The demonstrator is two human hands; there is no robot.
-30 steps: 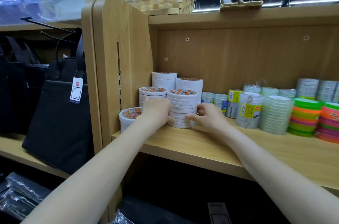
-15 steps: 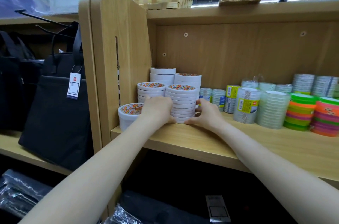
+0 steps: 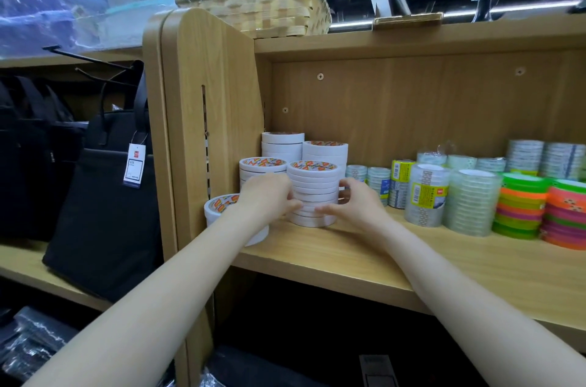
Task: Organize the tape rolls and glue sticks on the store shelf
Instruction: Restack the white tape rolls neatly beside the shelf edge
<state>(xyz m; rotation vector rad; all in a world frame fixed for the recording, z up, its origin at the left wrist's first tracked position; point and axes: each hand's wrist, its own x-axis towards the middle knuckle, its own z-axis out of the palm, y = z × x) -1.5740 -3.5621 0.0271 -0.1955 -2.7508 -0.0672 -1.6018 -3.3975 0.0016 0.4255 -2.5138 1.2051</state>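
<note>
A stack of white tape rolls point(image 3: 314, 188) stands on the wooden shelf point(image 3: 364, 253) near its left end. My left hand point(image 3: 269, 196) grips the stack's left side and my right hand point(image 3: 352, 203) grips its right side, fingers curled round the lower rolls. More white stacks stand behind: one at the left point(image 3: 258, 166) and two at the back point(image 3: 325, 150). A wider white roll point(image 3: 218, 207) sits at the shelf's front left corner, partly hidden by my left arm. No glue sticks are visible.
Clear tape stacks point(image 3: 472, 199) and a labelled roll pack point(image 3: 426, 193) stand to the right, then neon tape stacks point(image 3: 520, 206). The shelf's side panel point(image 3: 203, 120) is close on the left. A black bag point(image 3: 104, 196) hangs beyond it. A woven basket point(image 3: 263, 9) sits on top.
Both hands stay on the front white stack; my fingers have closed a little further round its lower rolls. The camera has shifted slightly.
</note>
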